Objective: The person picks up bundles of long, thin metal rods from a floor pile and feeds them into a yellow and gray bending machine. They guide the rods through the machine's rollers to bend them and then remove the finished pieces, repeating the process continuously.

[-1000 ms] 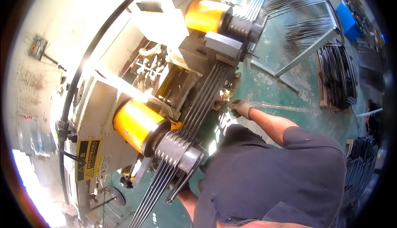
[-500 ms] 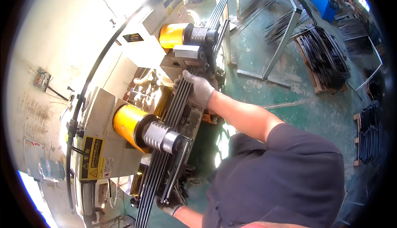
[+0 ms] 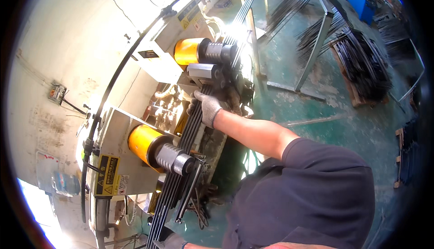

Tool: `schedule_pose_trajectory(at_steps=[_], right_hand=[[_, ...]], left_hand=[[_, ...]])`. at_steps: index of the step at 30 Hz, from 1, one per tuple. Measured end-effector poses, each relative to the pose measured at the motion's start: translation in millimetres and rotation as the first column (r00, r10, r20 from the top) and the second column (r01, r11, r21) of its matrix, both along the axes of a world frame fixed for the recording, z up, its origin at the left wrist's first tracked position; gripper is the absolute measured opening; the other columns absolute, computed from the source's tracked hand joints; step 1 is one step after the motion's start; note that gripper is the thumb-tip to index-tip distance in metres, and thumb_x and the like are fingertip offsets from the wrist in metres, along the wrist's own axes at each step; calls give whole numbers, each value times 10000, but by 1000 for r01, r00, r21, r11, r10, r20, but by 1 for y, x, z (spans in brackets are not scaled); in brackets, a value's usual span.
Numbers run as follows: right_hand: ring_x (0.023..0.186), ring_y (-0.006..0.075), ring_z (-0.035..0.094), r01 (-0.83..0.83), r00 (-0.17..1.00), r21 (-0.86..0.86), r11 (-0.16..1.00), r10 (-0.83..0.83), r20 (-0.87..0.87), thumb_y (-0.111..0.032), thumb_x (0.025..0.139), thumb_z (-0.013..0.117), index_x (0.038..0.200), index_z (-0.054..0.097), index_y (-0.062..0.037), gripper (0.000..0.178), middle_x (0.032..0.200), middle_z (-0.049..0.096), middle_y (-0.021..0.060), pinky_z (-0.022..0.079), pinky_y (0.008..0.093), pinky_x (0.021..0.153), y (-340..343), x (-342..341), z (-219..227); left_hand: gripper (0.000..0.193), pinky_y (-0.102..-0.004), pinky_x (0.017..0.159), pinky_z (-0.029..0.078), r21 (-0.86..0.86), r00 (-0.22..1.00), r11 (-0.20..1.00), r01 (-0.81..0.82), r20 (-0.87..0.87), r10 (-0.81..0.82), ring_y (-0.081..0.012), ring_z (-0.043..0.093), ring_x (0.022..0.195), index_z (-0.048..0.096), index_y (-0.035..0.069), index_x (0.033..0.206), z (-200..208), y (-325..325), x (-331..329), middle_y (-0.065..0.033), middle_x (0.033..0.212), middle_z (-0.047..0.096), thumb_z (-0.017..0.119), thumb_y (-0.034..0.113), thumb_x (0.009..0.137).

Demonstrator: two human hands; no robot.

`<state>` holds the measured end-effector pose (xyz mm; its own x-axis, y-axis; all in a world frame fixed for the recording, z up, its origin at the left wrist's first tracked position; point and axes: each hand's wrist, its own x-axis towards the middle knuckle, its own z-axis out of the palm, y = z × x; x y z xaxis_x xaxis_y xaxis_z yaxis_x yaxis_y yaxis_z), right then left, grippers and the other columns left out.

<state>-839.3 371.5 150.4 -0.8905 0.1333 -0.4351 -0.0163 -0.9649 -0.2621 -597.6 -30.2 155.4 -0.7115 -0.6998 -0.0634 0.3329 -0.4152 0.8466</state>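
A row of several long dark metal rods (image 3: 193, 123) runs diagonally along the machine, passing beside two yellow cylinders (image 3: 145, 141) with ridged grey metal ends. My right hand (image 3: 209, 108), in a pale knitted glove, is closed around the rods between the two cylinders, thumb across the top; its fingertips show at the far side. Down at the lower edge, my left hand (image 3: 172, 241), also gloved, is wrapped at the same rods, partly cut off by the picture's edge. A thin bar (image 3: 190, 194) slopes down beside the lower cylinder.
The pale machine housing (image 3: 115, 133) carries yellow-black warning labels, and a thick black hose (image 3: 108, 86) arches over it. To the right stand a metal frame (image 3: 314, 52) and a wooden pallet (image 3: 350, 86) stacked with dark rods. A blue box (image 3: 359, 2) is farther back.
My left hand has moved down along the rods toward the lower edge. My right hand keeps its hold and appears slightly lower. The whole view has shifted a little.
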Motion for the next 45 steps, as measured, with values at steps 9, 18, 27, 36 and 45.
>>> schedule_pose_trajectory(at_steps=[9, 18, 27, 36, 45], right_hand=[[521, 191, 558, 4, 999, -42, 999, -2, 43, -152, 907, 613, 859, 554, -87, 100, 665, 559, 39, 522, 357, 482, 24, -24, -11], [485, 149, 535, 26, 1000, -47, 999, -26, -12, -174, 908, 625, 834, 558, -100, 124, 630, 554, 16, 488, 322, 442, 21, -25, -10], [474, 176, 536, 84, 995, 80, 993, -88, 55, -163, 907, 630, 941, 538, -75, 131, 653, 556, 47, 467, 339, 440, 19, -13, 7], [497, 203, 549, 72, 997, 75, 995, -70, -28, -155, 920, 591, 922, 584, -36, 119, 665, 560, 66, 490, 362, 470, 17, -18, -3], [516, 192, 529, 129, 992, 98, 987, -128, -16, -173, 934, 599, 927, 557, -55, 126, 672, 516, 38, 490, 349, 473, 18, -30, -24]], left_hand=[[433, -404, 921, 450, -337, 992, 937, -98, 36, 117, -269, 580, 1056, 549, -31, 1248, 91, 27, -26, -166, 1144, 603, 462, 265, 945], [444, -401, 905, 458, -570, 990, 817, -86, 40, 132, -259, 578, 1050, 535, -28, 1267, 173, 60, -65, -158, 1148, 594, 476, 263, 937], [458, -397, 890, 466, -722, 988, 687, -87, 28, 154, -249, 576, 1045, 520, -25, 1286, 232, 92, -89, -150, 1152, 585, 490, 262, 930], [491, -343, 822, 474, -794, 999, 607, 22, 48, 27, -198, 575, 975, 493, -32, 1321, 285, 123, -128, -126, 1145, 567, 543, 250, 922], [348, -298, 830, 458, -929, 996, 362, 69, 42, -82, -189, 596, 849, 526, -16, 1256, 290, 198, -158, -98, 960, 601, 513, 109, 932]])
